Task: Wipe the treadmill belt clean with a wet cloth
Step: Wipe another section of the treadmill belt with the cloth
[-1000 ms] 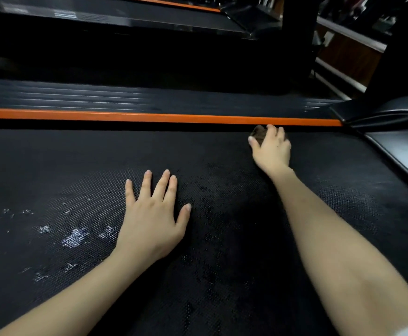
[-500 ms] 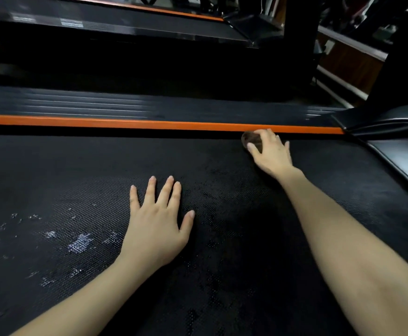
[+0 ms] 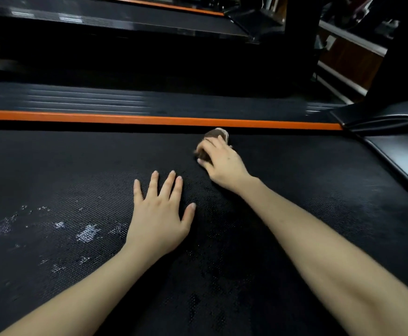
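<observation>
The black textured treadmill belt (image 3: 295,185) fills the lower part of the view. My right hand (image 3: 222,163) grips a small bunched brown cloth (image 3: 216,135) and holds it down on the belt just below the orange edge strip. Most of the cloth is hidden under the fingers. My left hand (image 3: 160,214) lies flat on the belt with fingers spread, nearer to me and to the left of the cloth. Whitish wet or dusty patches (image 3: 86,232) mark the belt left of my left hand.
An orange strip (image 3: 125,118) and a ribbed black side rail (image 3: 89,100) run along the belt's far edge. A black motor cover (image 3: 397,151) rises at the right. Another treadmill with an orange edge stands behind, and a dark upright post (image 3: 300,44) at the top right.
My right hand has slid the cloth leftward and slightly toward me along the far edge of the belt. My left hand has stayed flat in place.
</observation>
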